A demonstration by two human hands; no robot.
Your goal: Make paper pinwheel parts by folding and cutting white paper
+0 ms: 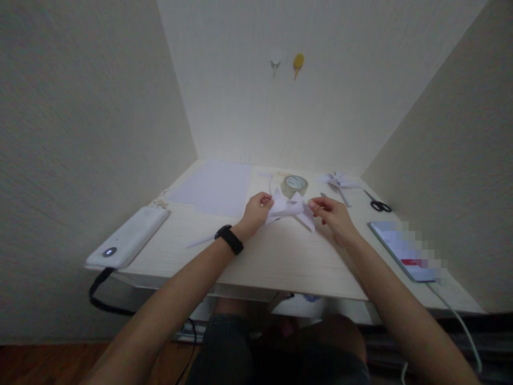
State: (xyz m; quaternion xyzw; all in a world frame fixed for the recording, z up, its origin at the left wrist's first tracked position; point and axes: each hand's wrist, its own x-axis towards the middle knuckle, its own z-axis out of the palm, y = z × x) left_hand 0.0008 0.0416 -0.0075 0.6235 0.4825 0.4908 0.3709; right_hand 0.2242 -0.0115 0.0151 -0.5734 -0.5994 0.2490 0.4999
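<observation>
A folded white paper piece [289, 209] with pointed flaps is held just above the pale table [280, 256]. My left hand [256, 211], with a black band on the wrist, pinches the paper's left side. My right hand [332, 214] pinches its right side with fingers curled. A roll of clear tape [294, 185] lies flat right behind the paper. Further right at the back lies a finished white paper pinwheel [339, 182] on a stick.
Sheets of white paper [216, 187] lie at the back left. A white power bank [128, 238] sits at the left edge with a black strap hanging. Black scissors [379, 203] and a phone [406, 250] on a white cable are at the right. Walls close in on three sides.
</observation>
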